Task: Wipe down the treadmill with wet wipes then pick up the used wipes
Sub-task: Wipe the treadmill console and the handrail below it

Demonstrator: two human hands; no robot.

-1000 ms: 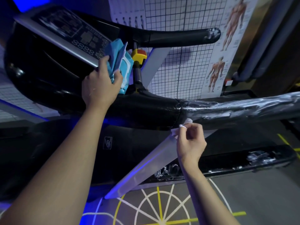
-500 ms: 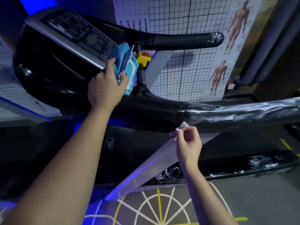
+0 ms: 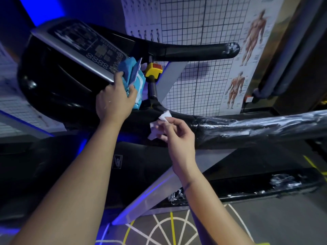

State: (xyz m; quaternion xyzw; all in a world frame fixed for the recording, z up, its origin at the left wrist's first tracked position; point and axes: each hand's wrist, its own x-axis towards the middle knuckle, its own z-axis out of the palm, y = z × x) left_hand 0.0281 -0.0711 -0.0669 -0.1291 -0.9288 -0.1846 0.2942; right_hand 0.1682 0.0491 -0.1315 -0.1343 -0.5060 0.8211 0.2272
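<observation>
Plainly, the risk sits with the right grip [image 3: 177, 137]: it pinches one small white wet wipe [image 3: 153, 132] between thumb and fingertips, against the near handrail [image 3: 212, 137] of the treadmill [image 3: 53, 85], close to where smooth black meets the shiny wrapping [image 3: 265, 122]. So slight a pinch could let the damp wipe slip to the floor [image 3: 265, 227], or snag on the crinkled wrapping and tear. The left grip [image 3: 113, 101] is curled round one blue pack of wipes [image 3: 130, 71] at the console [image 3: 79, 45] edge; shoved against the buttons [image 3: 100, 62], it might press one. Counted: one wipe out, one pack, two handrails, one console, one yellow stop switch [image 3: 153, 70].
</observation>
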